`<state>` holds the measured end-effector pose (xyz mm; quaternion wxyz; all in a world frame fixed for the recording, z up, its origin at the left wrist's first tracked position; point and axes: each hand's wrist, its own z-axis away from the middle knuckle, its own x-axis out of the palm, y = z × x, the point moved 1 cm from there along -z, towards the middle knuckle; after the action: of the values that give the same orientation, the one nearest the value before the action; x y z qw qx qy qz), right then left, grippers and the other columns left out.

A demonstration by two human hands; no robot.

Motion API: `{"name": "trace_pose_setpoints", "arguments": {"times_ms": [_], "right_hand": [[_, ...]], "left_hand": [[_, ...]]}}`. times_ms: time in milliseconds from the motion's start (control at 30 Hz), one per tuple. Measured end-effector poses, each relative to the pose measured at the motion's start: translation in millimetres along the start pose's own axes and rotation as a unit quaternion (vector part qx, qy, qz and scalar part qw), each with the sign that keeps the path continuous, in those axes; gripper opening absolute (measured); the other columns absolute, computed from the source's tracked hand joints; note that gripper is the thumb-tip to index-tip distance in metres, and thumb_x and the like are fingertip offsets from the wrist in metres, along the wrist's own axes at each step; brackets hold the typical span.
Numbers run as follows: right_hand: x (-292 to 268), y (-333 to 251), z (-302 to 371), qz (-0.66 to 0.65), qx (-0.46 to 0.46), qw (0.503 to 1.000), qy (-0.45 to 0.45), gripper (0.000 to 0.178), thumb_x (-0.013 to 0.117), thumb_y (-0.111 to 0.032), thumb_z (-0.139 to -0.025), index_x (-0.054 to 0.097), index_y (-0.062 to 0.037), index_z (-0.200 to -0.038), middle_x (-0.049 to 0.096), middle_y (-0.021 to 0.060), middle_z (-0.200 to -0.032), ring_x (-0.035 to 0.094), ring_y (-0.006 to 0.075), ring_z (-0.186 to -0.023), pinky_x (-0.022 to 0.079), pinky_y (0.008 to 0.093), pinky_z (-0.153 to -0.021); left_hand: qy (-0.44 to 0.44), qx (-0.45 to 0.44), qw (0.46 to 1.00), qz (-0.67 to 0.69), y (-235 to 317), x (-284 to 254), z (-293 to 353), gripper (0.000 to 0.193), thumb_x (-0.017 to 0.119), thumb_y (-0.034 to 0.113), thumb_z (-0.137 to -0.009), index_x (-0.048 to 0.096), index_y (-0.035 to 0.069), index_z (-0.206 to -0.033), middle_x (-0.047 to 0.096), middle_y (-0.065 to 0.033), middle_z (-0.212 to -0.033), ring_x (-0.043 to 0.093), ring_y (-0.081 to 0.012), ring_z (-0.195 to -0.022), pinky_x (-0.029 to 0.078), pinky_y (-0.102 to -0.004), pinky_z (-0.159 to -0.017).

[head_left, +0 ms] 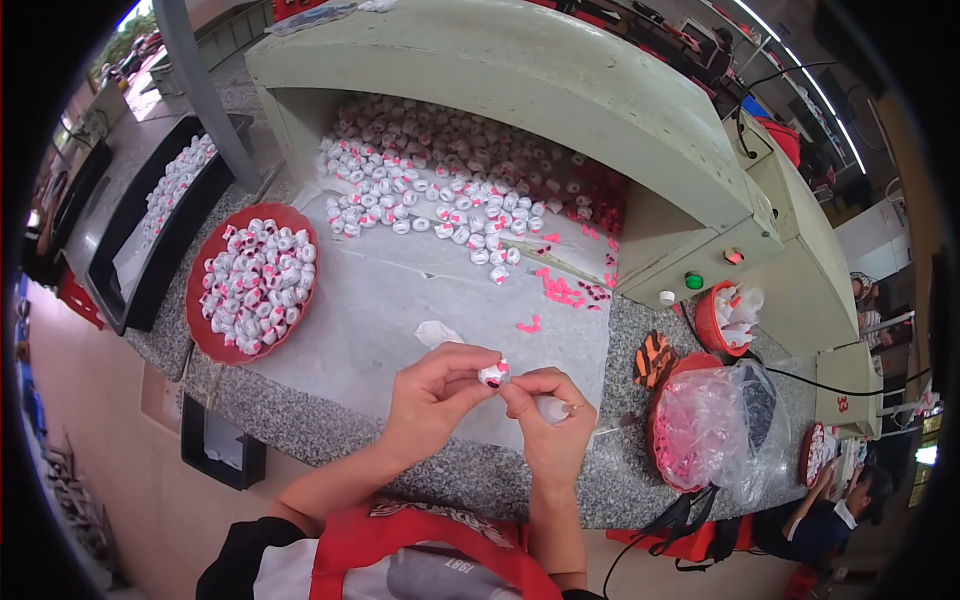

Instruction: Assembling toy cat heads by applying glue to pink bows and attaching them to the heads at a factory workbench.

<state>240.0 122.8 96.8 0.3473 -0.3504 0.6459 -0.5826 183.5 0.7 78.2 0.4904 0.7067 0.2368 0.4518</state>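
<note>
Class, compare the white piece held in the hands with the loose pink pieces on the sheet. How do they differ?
The white piece is mainly white with pink and dark patches; the pink pieces look pink all over. The white piece is rounded, while the pink pieces look flatter. The white piece is held between the left hand and right hand; the pink pieces lie on the pale sheet. Both show pink.
</note>
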Motion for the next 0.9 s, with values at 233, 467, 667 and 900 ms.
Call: {"name": "trace_pose_setpoints", "arguments": {"times_ms": [233,467,667,900], "right_hand": [[-3.9,0.3,2.2,-0.053,-0.023,0.998,0.018,0.017,0.069,0.006,-0.066,0.057,0.0009,-0.077,0.055,0.0034,-0.077,0.052,0.009,-0.068,0.043,0.0203,-0.061],[-7.5,-5.1,0.3,0.008,-0.049,0.998,-0.028,0.02,0.072,0.003,-0.064,0.059,0.0004,-0.079,0.055,0.0034,-0.077,0.055,0.0086,-0.068,0.044,0.0204,-0.06],[-7.7,-4.5,1.5,-0.016,-0.001,0.999,-0.051,0.017,0.067,0.006,-0.067,0.061,0.0008,-0.082,0.056,0.0028,-0.077,0.053,0.0072,-0.068,0.042,0.019,-0.06],[-5.6,-0.2,-0.6,-0.032,0.024,0.997,-0.067,0.015,0.063,0.007,-0.069,0.06,0.0009,-0.083,0.055,0.001,-0.074,0.049,0.005,-0.067,0.038,0.0172,-0.058]], "left_hand": [[-0.061,-0.053,0.996,0.043,10.8,-4.2,-0.4,0.036,0.053,-0.015,-0.073,0.053,-0.005,-0.108,0.052,-0.0163,-0.111,0.054,-0.0214,-0.101,0.045,-0.03,-0.086],[-0.059,-0.097,0.991,0.073,10.4,-3.1,1.2,0.03,0.054,-0.009,-0.076,0.055,-0.005,-0.105,0.054,-0.0169,-0.11,0.054,-0.0205,-0.1,0.045,-0.0304,-0.085],[-0.008,-0.051,0.997,0.051,6.4,8.9,7.4,0.026,0.052,-0.007,-0.079,0.053,-0.006,-0.105,0.055,-0.0159,-0.108,0.054,-0.0192,-0.099,0.044,-0.0307,-0.086],[0.013,-0.03,0.999,0.041,1.8,5.9,5.6,0.025,0.052,-0.008,-0.079,0.054,-0.006,-0.104,0.057,-0.0147,-0.104,0.057,-0.0181,-0.093,0.046,-0.0287,-0.083]]}}
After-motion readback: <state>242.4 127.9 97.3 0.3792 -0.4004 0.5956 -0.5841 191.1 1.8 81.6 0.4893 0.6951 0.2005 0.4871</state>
